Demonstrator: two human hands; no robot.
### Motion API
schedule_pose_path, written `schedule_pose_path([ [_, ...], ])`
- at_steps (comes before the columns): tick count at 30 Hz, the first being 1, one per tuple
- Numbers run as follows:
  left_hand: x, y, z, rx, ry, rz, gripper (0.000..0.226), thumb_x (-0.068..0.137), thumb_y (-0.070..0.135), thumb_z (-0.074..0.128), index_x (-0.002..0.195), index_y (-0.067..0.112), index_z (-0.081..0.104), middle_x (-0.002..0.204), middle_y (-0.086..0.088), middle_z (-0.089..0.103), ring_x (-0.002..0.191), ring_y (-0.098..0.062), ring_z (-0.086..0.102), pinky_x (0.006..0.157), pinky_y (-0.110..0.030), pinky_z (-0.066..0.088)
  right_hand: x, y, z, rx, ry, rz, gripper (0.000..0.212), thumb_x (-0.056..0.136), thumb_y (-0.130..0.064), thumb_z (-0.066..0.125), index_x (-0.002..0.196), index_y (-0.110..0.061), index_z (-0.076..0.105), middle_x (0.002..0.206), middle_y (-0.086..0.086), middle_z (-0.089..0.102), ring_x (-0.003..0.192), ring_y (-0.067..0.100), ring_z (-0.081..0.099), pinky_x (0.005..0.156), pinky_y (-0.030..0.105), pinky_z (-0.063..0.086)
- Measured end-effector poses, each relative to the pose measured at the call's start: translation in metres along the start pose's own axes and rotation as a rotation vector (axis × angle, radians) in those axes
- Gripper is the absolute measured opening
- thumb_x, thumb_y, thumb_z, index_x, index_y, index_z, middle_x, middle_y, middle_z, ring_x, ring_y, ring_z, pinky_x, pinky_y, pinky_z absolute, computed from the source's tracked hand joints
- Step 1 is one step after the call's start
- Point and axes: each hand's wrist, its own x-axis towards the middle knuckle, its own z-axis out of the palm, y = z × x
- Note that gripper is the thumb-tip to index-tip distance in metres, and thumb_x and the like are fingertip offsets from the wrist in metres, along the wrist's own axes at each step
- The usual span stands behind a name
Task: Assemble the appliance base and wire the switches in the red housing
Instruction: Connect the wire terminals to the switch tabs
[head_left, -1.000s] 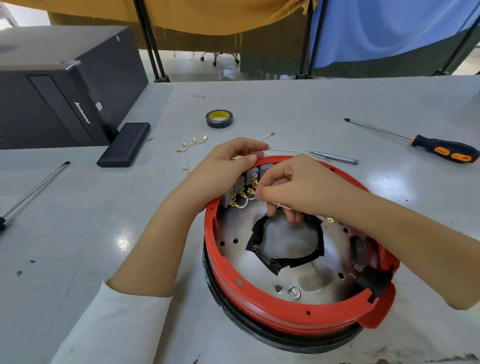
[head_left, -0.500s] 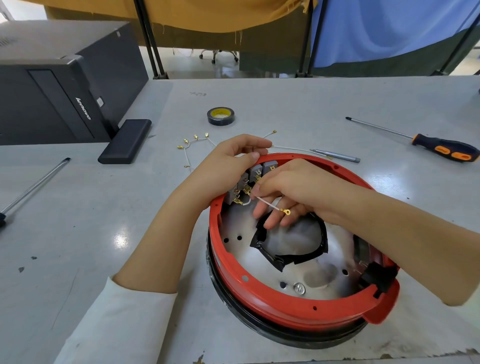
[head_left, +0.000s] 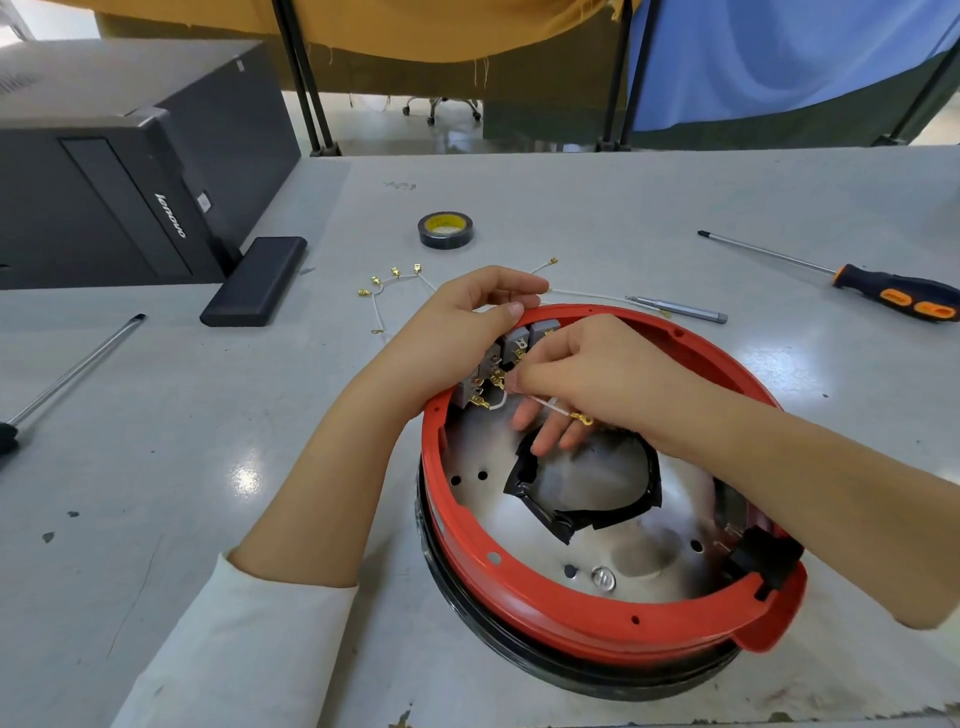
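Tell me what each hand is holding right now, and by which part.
The right hand pinches a short white wire at its end nearest the switches; the brass terminal end hangs free. The left hand grips the red housing at its far rim, beside the switches.

Switches (head_left: 511, 358) sit inside the housing (head_left: 571, 618); tape roll (head_left: 445, 229) lies behind it.

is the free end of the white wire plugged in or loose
Loose: the white wire's gold end hangs free below the right hand, apart from the switches.
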Motion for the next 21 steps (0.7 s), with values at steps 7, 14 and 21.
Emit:
schedule_pose_path([
  [7,0.0006,-0.0016,-0.0002,0.020,0.002,0.037,0.030,0.097,0.002,0.047,0.107,0.025,0.064,0.100,0.009,0.065,0.086,0.015,0.059,0.081,-0.006,0.045,-0.0027,0.0050,0.0068,-0.319,0.173,-0.292,0.012,0.083,-0.014,0.057,0.072,-0.015,0.060,0.054,-0.001,0.067,0.034,0.013,0.057,0.032,0.017,0.038],
  [14,0.0018,-0.0047,0.0002,0.000,0.006,0.036,0.033,0.097,0.003,0.047,0.104,0.029,0.065,0.101,0.010,0.066,0.094,0.011,0.060,0.087,-0.007,0.045,0.0007,0.0058,0.0090,-0.365,0.185,-0.341,0.018,0.086,-0.013,0.054,0.068,-0.014,0.057,0.047,0.000,0.063,0.029,0.009,0.052,0.031,0.013,0.034],
  [21,0.0056,-0.0096,0.0012,-0.069,0.004,0.012,0.037,0.097,0.000,0.046,0.099,0.031,0.066,0.099,0.009,0.066,0.098,0.007,0.060,0.086,-0.011,0.046,0.0053,0.0060,0.0111,-0.377,0.174,-0.366,0.018,0.088,-0.013,0.055,0.070,-0.013,0.057,0.051,0.004,0.066,0.036,0.005,0.056,0.037,0.008,0.035],
])
